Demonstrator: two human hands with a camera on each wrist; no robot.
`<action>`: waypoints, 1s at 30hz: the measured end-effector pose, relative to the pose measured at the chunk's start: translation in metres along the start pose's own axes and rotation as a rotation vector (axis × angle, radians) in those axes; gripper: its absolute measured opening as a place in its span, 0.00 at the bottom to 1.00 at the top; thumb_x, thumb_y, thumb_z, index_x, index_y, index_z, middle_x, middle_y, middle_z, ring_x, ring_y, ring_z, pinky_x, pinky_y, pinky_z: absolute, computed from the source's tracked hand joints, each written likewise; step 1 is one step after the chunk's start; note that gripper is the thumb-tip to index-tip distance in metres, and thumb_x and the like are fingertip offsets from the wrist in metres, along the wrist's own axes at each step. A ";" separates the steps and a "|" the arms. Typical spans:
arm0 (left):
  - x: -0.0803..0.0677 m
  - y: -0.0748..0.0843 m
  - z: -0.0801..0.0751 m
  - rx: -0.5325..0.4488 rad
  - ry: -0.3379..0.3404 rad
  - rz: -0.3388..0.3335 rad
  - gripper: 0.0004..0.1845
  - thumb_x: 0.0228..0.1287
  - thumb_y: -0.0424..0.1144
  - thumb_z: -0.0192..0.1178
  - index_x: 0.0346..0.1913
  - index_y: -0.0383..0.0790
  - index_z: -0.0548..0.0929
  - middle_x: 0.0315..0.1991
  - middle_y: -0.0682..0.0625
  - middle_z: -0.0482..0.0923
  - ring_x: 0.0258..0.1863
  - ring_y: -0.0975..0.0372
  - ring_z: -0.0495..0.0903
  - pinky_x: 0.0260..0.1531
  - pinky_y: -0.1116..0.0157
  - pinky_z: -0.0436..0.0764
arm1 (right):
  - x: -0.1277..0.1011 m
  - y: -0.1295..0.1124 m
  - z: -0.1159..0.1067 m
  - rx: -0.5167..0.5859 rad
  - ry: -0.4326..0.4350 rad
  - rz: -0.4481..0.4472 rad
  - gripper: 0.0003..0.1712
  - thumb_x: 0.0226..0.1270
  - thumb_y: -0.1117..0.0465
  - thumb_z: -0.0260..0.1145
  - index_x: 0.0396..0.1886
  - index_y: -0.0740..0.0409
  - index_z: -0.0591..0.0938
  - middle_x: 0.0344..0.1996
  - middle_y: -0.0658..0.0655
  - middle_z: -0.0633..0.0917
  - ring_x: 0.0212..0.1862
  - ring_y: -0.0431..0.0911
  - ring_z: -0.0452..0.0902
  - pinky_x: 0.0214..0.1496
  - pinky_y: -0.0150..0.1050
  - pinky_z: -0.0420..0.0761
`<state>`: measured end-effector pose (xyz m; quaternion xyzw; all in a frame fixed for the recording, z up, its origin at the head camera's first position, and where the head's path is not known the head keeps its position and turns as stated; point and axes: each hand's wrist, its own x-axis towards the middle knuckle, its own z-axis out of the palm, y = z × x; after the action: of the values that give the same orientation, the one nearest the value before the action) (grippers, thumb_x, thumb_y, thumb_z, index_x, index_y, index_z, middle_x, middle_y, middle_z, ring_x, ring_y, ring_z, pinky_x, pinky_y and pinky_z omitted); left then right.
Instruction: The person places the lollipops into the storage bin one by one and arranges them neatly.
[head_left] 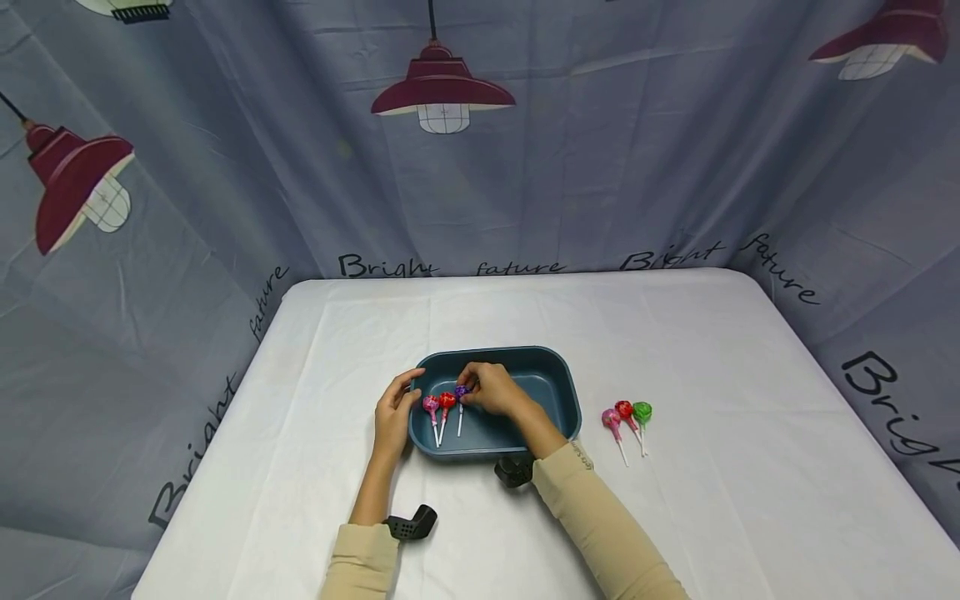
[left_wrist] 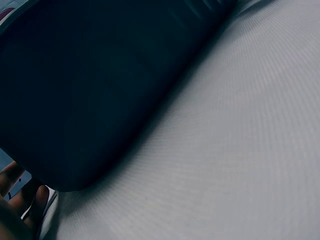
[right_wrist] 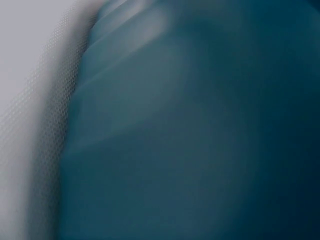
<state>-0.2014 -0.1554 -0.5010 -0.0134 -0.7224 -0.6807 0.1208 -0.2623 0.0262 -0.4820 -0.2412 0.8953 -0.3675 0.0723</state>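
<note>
A dark blue tray [head_left: 558,379] sits mid-table on the white cloth. Inside it, by the left wall, lie a pink lollipop [head_left: 431,405] and a red lollipop [head_left: 447,401], sticks toward me. My right hand [head_left: 478,386] reaches into the tray and pinches the head of a purple lollipop [head_left: 461,390] beside them. My left hand [head_left: 403,398] rests against the tray's outer left wall with fingers relaxed. The left wrist view shows that dark tray wall [left_wrist: 100,90] and my fingertips [left_wrist: 17,197]. Only blurred tray surface [right_wrist: 200,150] fills the right wrist view.
To the right of the tray lie three more lollipops on the tablecloth [head_left: 712,350]: pink [head_left: 611,417], red [head_left: 624,408] and green [head_left: 642,411]. A lamp-print curtain [head_left: 525,167] closes in the table at the back and both sides.
</note>
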 end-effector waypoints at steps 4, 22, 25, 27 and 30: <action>-0.001 0.000 0.000 0.002 0.000 -0.011 0.16 0.63 0.26 0.50 0.53 0.32 0.77 0.55 0.41 0.74 0.56 0.54 0.69 0.51 0.75 0.66 | -0.001 0.000 0.000 -0.015 -0.012 -0.010 0.12 0.50 0.67 0.72 0.36 0.62 0.80 0.30 0.57 0.81 0.32 0.46 0.77 0.35 0.34 0.76; 0.000 0.001 -0.002 0.002 0.011 0.008 0.16 0.62 0.25 0.50 0.53 0.31 0.77 0.54 0.40 0.74 0.55 0.54 0.71 0.50 0.76 0.67 | -0.026 -0.012 -0.022 -0.068 -0.018 -0.012 0.21 0.55 0.60 0.70 0.49 0.60 0.78 0.46 0.61 0.79 0.52 0.55 0.71 0.55 0.51 0.68; 0.000 0.000 -0.001 -0.002 0.005 0.001 0.16 0.63 0.26 0.51 0.53 0.32 0.78 0.54 0.40 0.74 0.55 0.54 0.70 0.50 0.76 0.67 | -0.037 -0.012 -0.031 -0.076 -0.001 -0.025 0.21 0.55 0.60 0.69 0.50 0.60 0.78 0.48 0.59 0.79 0.54 0.54 0.69 0.57 0.51 0.67; 0.000 0.000 -0.001 -0.004 -0.002 -0.002 0.16 0.63 0.26 0.51 0.53 0.32 0.77 0.55 0.41 0.74 0.56 0.55 0.70 0.51 0.76 0.67 | -0.047 -0.011 -0.039 -0.092 0.017 -0.034 0.22 0.56 0.59 0.69 0.50 0.58 0.78 0.48 0.58 0.78 0.55 0.54 0.69 0.57 0.51 0.66; 0.000 0.000 -0.001 -0.006 -0.004 0.005 0.16 0.63 0.26 0.51 0.53 0.31 0.77 0.55 0.40 0.74 0.56 0.55 0.70 0.51 0.75 0.67 | -0.060 -0.009 -0.054 -0.099 0.049 -0.056 0.22 0.56 0.58 0.69 0.51 0.58 0.78 0.50 0.57 0.78 0.55 0.54 0.69 0.56 0.51 0.67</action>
<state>-0.2012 -0.1559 -0.5014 -0.0170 -0.7204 -0.6827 0.1208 -0.2230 0.0830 -0.4395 -0.2602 0.9069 -0.3303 0.0282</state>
